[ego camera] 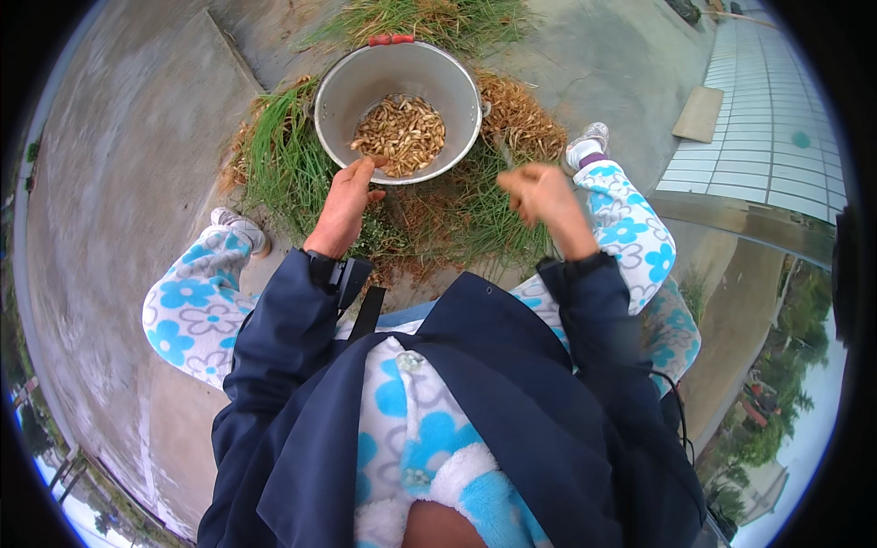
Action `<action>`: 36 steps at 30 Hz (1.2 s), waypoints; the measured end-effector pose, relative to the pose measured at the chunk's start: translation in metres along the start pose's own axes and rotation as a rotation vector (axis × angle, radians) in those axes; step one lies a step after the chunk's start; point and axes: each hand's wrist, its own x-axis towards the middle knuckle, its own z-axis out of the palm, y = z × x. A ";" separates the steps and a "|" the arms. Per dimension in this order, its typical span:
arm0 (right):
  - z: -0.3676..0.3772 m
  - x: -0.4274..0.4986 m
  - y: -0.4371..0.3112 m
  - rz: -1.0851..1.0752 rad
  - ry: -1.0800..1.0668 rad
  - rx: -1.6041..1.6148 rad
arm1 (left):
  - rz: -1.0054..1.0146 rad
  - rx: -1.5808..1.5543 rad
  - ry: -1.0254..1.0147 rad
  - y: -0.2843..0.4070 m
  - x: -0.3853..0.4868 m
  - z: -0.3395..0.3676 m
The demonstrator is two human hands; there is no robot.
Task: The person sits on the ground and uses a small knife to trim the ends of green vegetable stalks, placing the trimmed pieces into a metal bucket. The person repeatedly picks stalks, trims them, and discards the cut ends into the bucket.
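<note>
My left hand (349, 198) is at the near left rim of a metal pot (336, 79) with a red handle grip; whether its fingers pinch something small cannot be told. Small pale-brown bulbs (404, 133) cover part of the pot's bottom. To the right of the pot, my right hand (538, 198) hangs above green stalks, blurred, its fingers bent; I cannot tell whether it holds anything. Long green stalks (284, 151) lie left of the pot, and a heap of dry brown roots or stems (521, 116) lies to its right.
Another bundle of green stalks (438, 20) lies beyond the pot on the concrete ground (137, 137). My shoes (240, 229) flank the heaps. A flat board (699, 113) leans by a white tiled wall (754, 137) at the right.
</note>
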 end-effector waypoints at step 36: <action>-0.090 0.152 0.075 0.085 0.187 0.355 | -0.122 0.103 -0.315 0.009 -0.013 0.028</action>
